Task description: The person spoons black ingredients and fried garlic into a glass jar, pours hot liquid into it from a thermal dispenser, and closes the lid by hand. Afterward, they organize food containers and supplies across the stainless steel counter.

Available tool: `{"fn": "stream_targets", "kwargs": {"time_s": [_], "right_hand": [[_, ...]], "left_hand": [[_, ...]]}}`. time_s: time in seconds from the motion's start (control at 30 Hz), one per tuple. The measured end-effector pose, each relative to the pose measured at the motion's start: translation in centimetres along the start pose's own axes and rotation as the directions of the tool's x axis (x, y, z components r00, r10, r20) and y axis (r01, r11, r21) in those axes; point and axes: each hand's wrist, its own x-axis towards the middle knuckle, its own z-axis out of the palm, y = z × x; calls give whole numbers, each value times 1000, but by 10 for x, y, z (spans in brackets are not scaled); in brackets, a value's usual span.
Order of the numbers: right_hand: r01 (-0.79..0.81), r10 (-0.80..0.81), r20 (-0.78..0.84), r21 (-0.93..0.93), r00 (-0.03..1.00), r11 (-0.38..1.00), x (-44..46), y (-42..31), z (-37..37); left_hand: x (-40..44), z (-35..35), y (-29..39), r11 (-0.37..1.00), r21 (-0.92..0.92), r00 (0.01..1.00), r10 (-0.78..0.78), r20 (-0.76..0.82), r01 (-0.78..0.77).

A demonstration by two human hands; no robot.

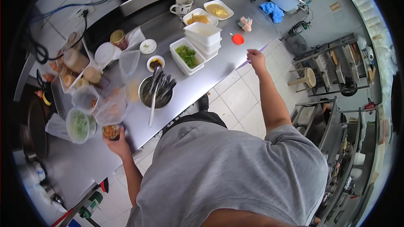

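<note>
Head view is showing the person's left grip (118,145) clamping on a small jar (111,132) of reddish-brown pieces, which is sitting at the near edge of the steel worktop (227,55). Just beyond the jar, a clear tub (80,125) is holding shredded greens, and a translucent container (112,108) is leaning close by. The right grip (257,62) is hovering by the worktop's far right edge, next to a thin purple strip (243,64); whether its fingers are closing on that strip, I cannot tell. Near that hand, a red lid (237,39) is lying flat, with a pale pink cloth (245,24) resting behind it. Between the two hands, a metal bowl (165,103) is holding dark-ended utensils (167,85), and a white container (174,51) of green leaves is standing beside stacked white containers (204,38).
</note>
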Motion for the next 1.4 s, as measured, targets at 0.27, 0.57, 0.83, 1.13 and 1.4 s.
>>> {"fn": "stream_targets", "kwargs": {"time_s": [0.27,0.57,0.83,1.13,1.4], "right_hand": [[361,-374,167,105,912,927,218,-104,84],[503,-514,353,130,782,855,331,-210,182],[501,-504,468,142,726,854,326,-202,201],[528,-524,499,149,690,836,294,-204,227],[517,-534,519,194,667,834,310,-219,212]], "left_hand": [[-44,19,94,973,223,874,59,-483,58],[-148,128,250,983,181,834,101,-542,-1],[-196,196,291,997,70,875,4,-485,35],[-209,215,301,997,-31,880,-81,-469,76],[-203,233,305,994,-95,908,-93,-408,59]]}}
